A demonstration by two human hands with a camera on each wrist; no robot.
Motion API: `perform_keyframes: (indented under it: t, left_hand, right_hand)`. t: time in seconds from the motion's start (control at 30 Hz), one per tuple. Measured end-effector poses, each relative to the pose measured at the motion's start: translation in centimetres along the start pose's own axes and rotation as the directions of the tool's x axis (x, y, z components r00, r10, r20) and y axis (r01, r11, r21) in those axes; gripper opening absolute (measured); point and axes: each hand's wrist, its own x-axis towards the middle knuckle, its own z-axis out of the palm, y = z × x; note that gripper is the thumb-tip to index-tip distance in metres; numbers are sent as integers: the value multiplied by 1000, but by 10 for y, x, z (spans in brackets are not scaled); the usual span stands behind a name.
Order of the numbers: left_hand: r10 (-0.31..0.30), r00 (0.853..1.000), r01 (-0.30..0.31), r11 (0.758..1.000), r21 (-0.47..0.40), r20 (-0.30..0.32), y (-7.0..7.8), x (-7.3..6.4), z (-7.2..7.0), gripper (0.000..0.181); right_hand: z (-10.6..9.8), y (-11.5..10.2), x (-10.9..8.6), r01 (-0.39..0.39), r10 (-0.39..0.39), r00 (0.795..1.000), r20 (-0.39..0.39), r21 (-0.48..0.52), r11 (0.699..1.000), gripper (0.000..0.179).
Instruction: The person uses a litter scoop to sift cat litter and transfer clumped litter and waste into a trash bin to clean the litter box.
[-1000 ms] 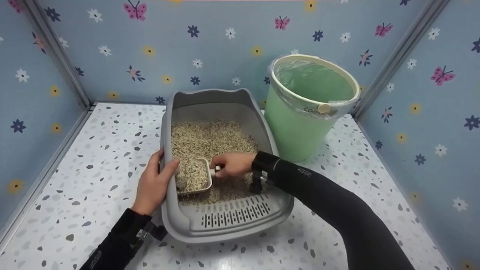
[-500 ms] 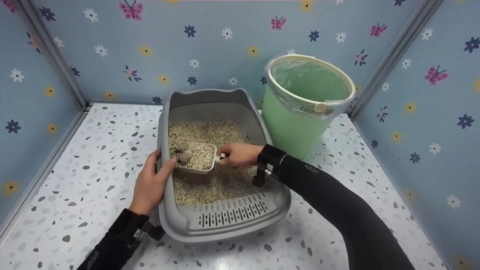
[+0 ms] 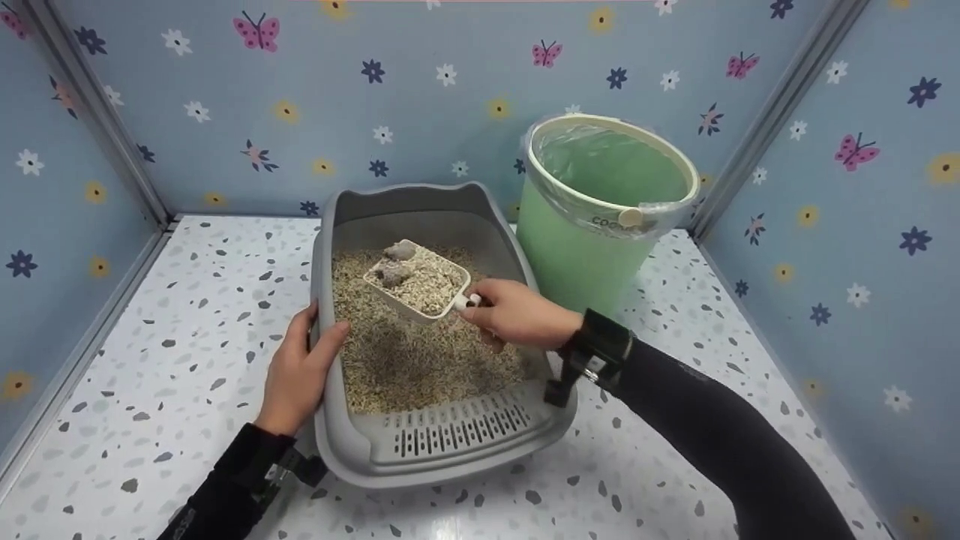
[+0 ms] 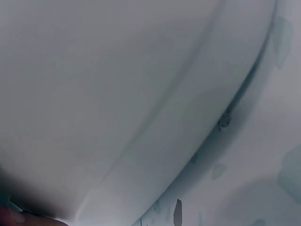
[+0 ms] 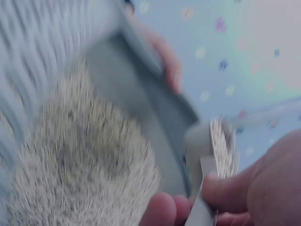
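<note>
One tray (image 3: 450, 468) is gripped by the left hand (image 3: 295, 375); the right hand (image 3: 521, 311) grips a loaded scoop (image 3: 405, 305), frame centre. Apparent step: lifting; next, hold it level.

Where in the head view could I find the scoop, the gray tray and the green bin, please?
Scoop (image 3: 409, 308), head view: on its near outer side wall.
Gray tray (image 3: 450, 466), head view: on its near rim.
Green bin (image 3: 577, 259), head view: on its outer wall, below the liner.
</note>
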Motion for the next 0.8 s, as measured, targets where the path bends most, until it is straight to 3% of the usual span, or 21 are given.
perform_keyframes:
  t: [0.13,0.33,0.47,0.63,0.8]
  left_hand:
    - [-16,1000,16,1000,0,4,0,-2,-4,94]
    - [-27,1000,27,1000,-13,-2,-2,-3,-7,93]
    - [-24,1000,24,1000,-3,10,-3,-3,-5,94]
    - [-18,1000,18,1000,-13,-5,-4,-4,-1,90]
    - [-28,1000,28,1000,2,7,-1,-5,1,91]
  right_hand:
    - [6,-7,-21,-55,56,998,-17,34,998,15]
    - [20,-12,-21,-13,17,999,-40,100,995,17]
    - [20,-10,-31,-40,49,996,-71,128,991,16]
    - [18,-11,-28,-33,47,991,-128,108,994,17]
    - [23,-7,-39,-40,69,986,-150,191,981,15]
